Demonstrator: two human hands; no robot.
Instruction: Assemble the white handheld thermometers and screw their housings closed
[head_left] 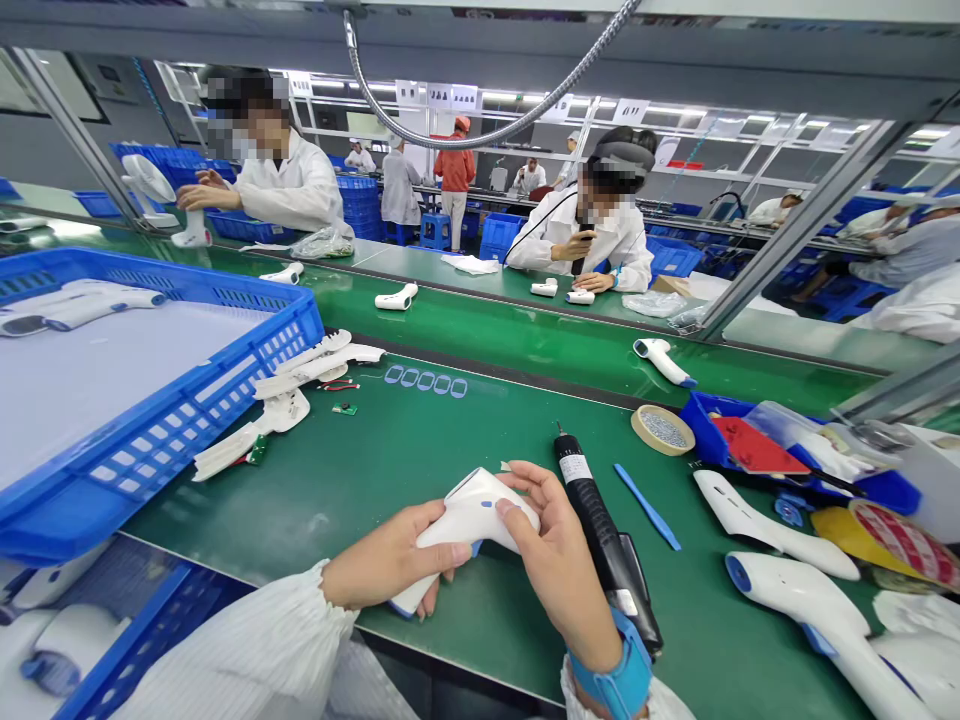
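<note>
A white handheld device (pixel 466 512) with a blue side button and blue trim is held between both hands above the green mat. My left hand (pixel 401 555) is wrapped round its handle, thumb on top. My right hand (pixel 544 530) grips the head end, its thumb on the shell near the button; a blue band circles that wrist. Just right of my right hand lies a black electric screwdriver (pixel 596 525), with a blue pry tool (pixel 646 507) beyond it.
Blue crate (pixel 150 430) at left; white shell pieces (pixel 281 415) and blue rings (pixel 426 381) on the mat. At right are a round dish of screws (pixel 663 430), a blue bin (pixel 892 490) and another white device (pixel 802 600). Two people work across the green conveyor (pixel 480 325).
</note>
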